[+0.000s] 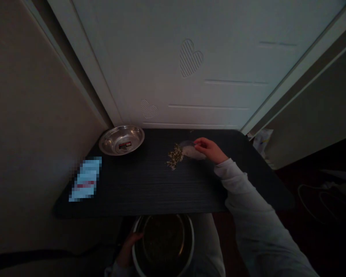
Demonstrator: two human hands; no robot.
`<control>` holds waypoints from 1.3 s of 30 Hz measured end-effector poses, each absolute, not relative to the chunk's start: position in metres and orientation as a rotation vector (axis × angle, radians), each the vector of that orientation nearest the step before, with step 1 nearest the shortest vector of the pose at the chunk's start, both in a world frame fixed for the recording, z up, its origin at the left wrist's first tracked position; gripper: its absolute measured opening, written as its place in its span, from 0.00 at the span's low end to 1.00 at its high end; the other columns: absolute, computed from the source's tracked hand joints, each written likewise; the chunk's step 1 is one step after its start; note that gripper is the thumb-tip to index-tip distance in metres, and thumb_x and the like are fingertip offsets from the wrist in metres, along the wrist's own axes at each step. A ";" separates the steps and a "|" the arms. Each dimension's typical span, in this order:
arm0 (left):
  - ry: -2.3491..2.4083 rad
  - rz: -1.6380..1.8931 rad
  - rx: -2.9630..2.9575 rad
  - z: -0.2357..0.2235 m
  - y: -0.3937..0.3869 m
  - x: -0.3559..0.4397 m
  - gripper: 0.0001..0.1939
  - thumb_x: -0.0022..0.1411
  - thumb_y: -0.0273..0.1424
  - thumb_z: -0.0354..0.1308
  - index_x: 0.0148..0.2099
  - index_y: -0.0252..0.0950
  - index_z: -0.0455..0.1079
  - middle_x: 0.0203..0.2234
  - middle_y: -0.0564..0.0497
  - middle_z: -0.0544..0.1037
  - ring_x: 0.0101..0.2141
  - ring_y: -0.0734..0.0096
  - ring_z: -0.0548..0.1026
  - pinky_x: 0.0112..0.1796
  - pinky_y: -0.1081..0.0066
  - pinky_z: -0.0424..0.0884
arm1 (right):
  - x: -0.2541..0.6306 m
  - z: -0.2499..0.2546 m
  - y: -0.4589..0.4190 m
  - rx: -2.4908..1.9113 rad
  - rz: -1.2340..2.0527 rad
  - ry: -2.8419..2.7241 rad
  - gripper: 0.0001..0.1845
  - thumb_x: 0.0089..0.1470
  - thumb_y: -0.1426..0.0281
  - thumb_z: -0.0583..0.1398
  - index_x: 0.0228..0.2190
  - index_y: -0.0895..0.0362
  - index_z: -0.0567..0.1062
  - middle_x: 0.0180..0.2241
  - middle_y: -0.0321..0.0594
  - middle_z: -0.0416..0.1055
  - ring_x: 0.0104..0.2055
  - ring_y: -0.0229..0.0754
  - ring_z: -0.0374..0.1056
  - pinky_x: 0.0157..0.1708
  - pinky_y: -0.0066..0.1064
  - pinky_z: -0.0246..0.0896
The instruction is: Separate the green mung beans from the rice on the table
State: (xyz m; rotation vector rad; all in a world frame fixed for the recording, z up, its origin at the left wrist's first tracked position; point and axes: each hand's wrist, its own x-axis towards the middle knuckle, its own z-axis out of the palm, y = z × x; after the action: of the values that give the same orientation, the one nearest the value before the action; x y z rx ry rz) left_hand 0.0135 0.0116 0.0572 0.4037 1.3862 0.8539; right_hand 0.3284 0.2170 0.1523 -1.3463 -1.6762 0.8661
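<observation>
Reference dial: the black, wood-grained rectangular tabletop with rounded corners (pixel 150 188); 12 o'clock is the far edge, 6 o'clock the edge nearest the person.

Containers: a shallow, round, shiny metal basin with a flared rim (pixel 111 144) stands at 10 o'clock; on its inner floor is a dark rectangular label with small red and light marks (pixel 125 146), too small to read. A deep round pot with a pale rim (pixel 192 240) is at 6 o'clock, off the near edge and over the person's lap; its interior is dark, and a circular outline shows inside it; whether this is the pot's base or contents cannot be told.

Grip: the left hand (pixel 131 243) is closed on the pot's rim at its 9 o'clock side, thumb over the edge; the right hand (pixel 210 149), at 1 o'clock on the dial, pinches a thin, pale, translucent piece (pixel 193 152); whether this is a sheet or a shallow dish cannot be told.

Material: a loose heap of small yellow-green and whitish pieces (pixel 175 156) lies on the tabletop, just off centre toward 12 o'clock; the translucent piece meets its 3 o'clock side.

Markings: a bright pale-blue panel with a red band (pixel 85 179) is at 9 o'clock, pixelated and illegible; the white upright panel beyond 12 o'clock (pixel 150 50) bears a large striped heart relief (pixel 190 58).
</observation>
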 end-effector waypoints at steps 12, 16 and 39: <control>1.385 0.856 0.506 0.059 0.016 0.024 0.06 0.38 0.34 0.62 0.14 0.42 0.72 0.17 0.49 0.78 0.31 0.52 0.76 0.42 0.57 0.68 | 0.284 0.121 0.192 -1.392 0.744 -1.799 0.08 0.51 0.69 0.54 0.34 0.56 0.69 0.24 0.36 0.67 0.25 0.38 0.63 0.29 0.32 0.59; 1.348 0.786 0.471 0.059 0.019 0.026 0.04 0.37 0.33 0.63 0.15 0.40 0.73 0.16 0.50 0.78 0.29 0.53 0.76 0.42 0.57 0.67 | 0.282 0.124 0.191 -1.461 0.677 -1.852 0.09 0.51 0.71 0.55 0.35 0.59 0.70 0.24 0.37 0.68 0.25 0.38 0.63 0.29 0.30 0.57; 1.286 0.918 0.380 0.052 0.018 0.023 0.06 0.33 0.33 0.66 0.15 0.41 0.70 0.15 0.51 0.78 0.35 0.51 0.77 0.45 0.59 0.66 | 0.264 0.132 0.173 -1.150 0.948 -2.045 0.08 0.52 0.71 0.56 0.35 0.60 0.71 0.18 0.29 0.62 0.21 0.31 0.58 0.25 0.24 0.53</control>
State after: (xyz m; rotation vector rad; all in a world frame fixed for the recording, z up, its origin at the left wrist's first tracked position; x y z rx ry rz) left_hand 0.0227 0.0180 0.0521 0.3803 1.2857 0.9179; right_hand 0.2639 0.1730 0.1320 -1.1505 -2.0453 0.9481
